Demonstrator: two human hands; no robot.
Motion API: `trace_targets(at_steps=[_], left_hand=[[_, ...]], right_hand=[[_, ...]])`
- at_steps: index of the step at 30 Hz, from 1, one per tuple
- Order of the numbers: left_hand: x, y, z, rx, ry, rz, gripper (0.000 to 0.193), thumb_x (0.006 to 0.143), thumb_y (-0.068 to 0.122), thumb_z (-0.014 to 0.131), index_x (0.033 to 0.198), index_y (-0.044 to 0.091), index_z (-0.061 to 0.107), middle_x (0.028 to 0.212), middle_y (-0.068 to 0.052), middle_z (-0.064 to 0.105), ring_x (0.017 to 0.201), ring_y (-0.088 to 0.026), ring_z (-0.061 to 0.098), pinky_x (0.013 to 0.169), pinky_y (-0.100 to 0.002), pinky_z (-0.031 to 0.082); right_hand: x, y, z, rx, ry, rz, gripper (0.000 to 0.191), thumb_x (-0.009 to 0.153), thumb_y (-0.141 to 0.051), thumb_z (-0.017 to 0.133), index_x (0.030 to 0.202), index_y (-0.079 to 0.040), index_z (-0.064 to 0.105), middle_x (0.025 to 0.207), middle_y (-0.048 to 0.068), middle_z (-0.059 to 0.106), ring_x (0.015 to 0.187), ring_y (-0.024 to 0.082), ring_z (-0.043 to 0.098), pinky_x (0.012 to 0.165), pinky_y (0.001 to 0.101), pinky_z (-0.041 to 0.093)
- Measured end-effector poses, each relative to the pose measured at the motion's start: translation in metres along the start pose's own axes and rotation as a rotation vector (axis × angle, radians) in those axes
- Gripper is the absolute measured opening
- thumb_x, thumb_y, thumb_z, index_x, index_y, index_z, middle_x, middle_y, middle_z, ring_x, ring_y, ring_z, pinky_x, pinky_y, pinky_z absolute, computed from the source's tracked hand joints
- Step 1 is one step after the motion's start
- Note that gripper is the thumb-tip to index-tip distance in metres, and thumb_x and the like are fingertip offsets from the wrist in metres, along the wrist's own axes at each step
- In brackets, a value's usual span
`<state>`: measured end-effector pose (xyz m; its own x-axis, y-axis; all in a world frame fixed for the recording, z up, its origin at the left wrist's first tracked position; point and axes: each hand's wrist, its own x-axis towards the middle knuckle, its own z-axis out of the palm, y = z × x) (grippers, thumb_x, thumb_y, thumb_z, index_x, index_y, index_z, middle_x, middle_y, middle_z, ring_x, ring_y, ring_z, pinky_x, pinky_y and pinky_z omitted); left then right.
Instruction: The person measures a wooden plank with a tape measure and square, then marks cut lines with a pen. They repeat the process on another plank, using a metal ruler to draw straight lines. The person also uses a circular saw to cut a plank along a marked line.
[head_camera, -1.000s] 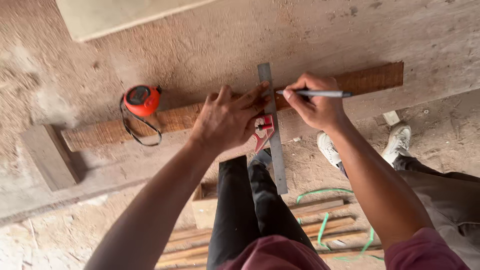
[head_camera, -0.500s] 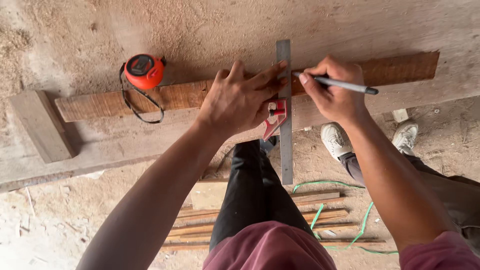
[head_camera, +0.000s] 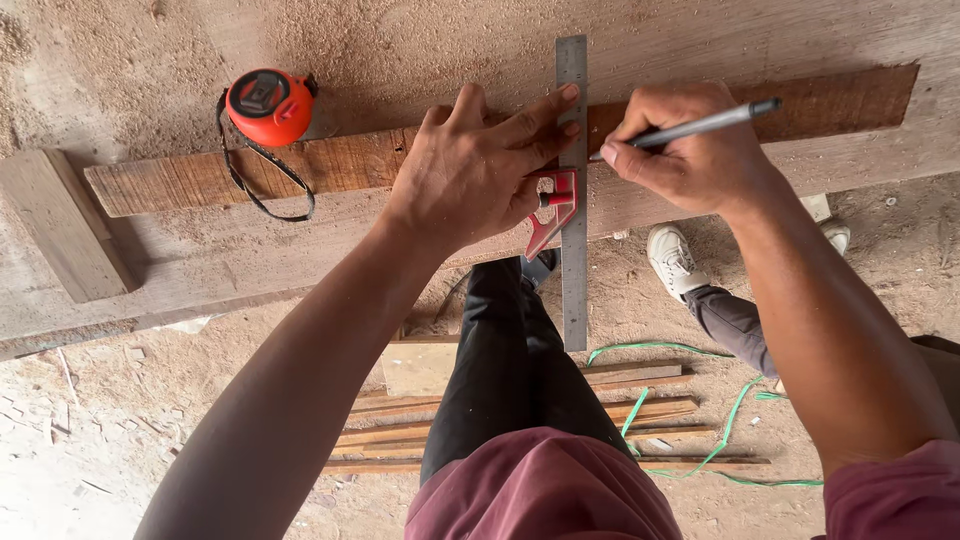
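My left hand (head_camera: 478, 170) presses a combination square (head_camera: 571, 200), with its red head and steel ruler, flat across a long brown wooden strip (head_camera: 300, 170) on the dusty bench. My right hand (head_camera: 690, 150) is closed on a grey pen (head_camera: 700, 124), its tip touching the strip right beside the ruler's edge. The ruler stands square to the strip and hangs over the bench's front edge.
An orange tape measure (head_camera: 268, 105) with a black strap sits on the bench (head_camera: 200, 260) at the left. A short wood block (head_camera: 60, 225) lies at the far left. Below, wood slats (head_camera: 520, 430), green cord (head_camera: 730, 420) and another person's white shoe (head_camera: 675, 260) are on the sawdust floor.
The view has shifted closer over the bench. My hands keep the square and pen on the strip, with the pen tip staying at the ruler's edge.
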<state>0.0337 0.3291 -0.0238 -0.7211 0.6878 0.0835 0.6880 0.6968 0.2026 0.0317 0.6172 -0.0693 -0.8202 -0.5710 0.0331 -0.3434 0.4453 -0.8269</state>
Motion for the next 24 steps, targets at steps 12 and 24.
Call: trace_targets(at_steps=[12, 24], left_hand=[[-0.002, 0.001, 0.0, -0.011, -0.007, -0.007, 0.046, 0.091, 0.036, 0.074, 0.136, 0.039, 0.07, 0.156, 0.023, 0.045, 0.097, -0.022, 0.055, 0.081, -0.036, 0.057], [0.001, -0.001, 0.003, -0.028, -0.019, -0.01, 0.043, 0.089, 0.046, 0.076, 0.131, 0.038, 0.072, 0.155, 0.021, 0.045, 0.1, -0.027, 0.056, 0.081, -0.041, 0.058]], right_hand=[[0.001, -0.007, 0.014, 0.075, 0.27, 0.002, 0.021, 0.117, -0.013, 0.062, 0.1, 0.0, 0.058, 0.073, 0.011, 0.066, 0.061, 0.012, 0.068, 0.045, 0.0236, 0.05], [-0.012, -0.007, 0.015, 0.007, -0.106, 0.173, 0.035, 0.097, -0.03, 0.069, 0.072, -0.007, 0.061, 0.062, 0.007, 0.066, 0.042, 0.011, 0.055, 0.038, 0.0276, 0.036]])
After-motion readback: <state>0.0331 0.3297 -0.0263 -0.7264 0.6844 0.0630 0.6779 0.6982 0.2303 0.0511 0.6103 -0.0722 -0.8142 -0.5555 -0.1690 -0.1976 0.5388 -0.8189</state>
